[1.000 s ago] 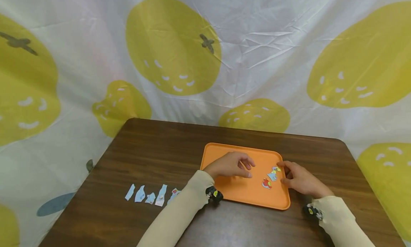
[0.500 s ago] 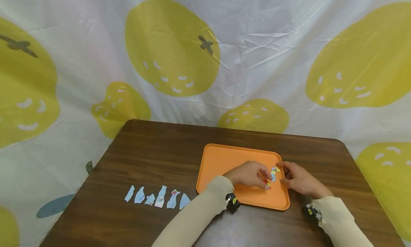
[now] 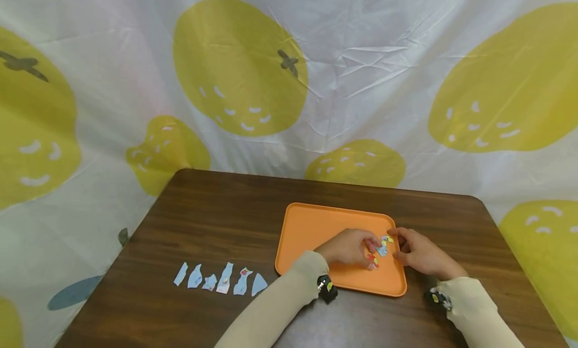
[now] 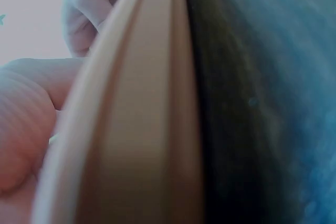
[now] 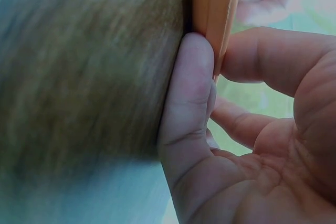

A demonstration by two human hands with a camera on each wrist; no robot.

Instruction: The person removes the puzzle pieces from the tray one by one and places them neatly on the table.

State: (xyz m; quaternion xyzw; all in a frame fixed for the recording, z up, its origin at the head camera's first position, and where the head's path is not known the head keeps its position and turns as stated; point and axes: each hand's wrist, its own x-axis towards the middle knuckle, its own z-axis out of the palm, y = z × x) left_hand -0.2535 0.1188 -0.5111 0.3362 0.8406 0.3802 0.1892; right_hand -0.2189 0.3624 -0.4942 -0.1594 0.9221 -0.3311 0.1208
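Note:
On the orange tray [image 3: 316, 217], near its right side, lie a red-and-yellow paper piece [image 3: 372, 261] and blue-and-yellow paper pieces [image 3: 382, 250] with torn-looking edges. My left hand [image 3: 347, 246] is low over them, fingers loosely bent. Its thumb touches or nearly touches the red piece, and its fingertips reach the blue one; exact contact cannot be told. My right hand [image 3: 422, 252] grips the tray's right rim. In the right wrist view, the thumb and fingers pinch the tray rim [image 5: 212, 14]. In the left wrist view, the tray edge [image 4: 139, 103] partly hides the left hand [image 4: 26, 124].
Several light-blue paper pieces [image 3: 225, 278] lie in a row on the brown wooden table [image 3: 217, 212], left of the tray. Behind the table hangs a white cloth [image 3: 352, 62] with large yellow fruit prints.
My left hand has moved right and down, from above the tray's middle to the red and blue pieces. The right hand has stayed at the rim.

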